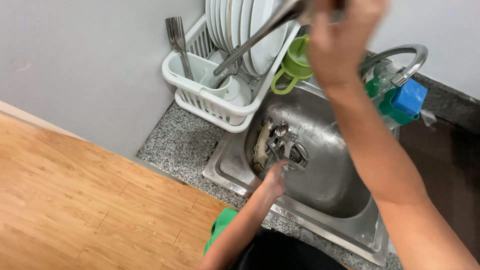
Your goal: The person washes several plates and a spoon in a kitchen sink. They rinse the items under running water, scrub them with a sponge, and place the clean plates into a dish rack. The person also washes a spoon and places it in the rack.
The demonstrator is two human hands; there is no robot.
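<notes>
My right hand [340, 35] is raised near the top of the view, shut on the long handle of a metal utensil [255, 37]. The utensil's lower end reaches into the cutlery holder of the white dish rack [200, 97]. My left hand [274, 179] reaches down into the steel sink [325, 190]. Its fingertips are at a pile of metal cutlery [285, 145] on the sink bottom. A beige-handled piece [260, 145] lies beside that pile. Whether the left fingers grip anything is hidden.
White plates [250, 25] stand upright in the rack, and forks [176, 32] stick up from its holder. A green cup [296, 60] sits behind the sink. The curved tap [400, 52], a blue sponge [409, 97] and a green bottle [380, 87] are at the right. Speckled counter [175, 145]; wooden floor [65, 200] at left.
</notes>
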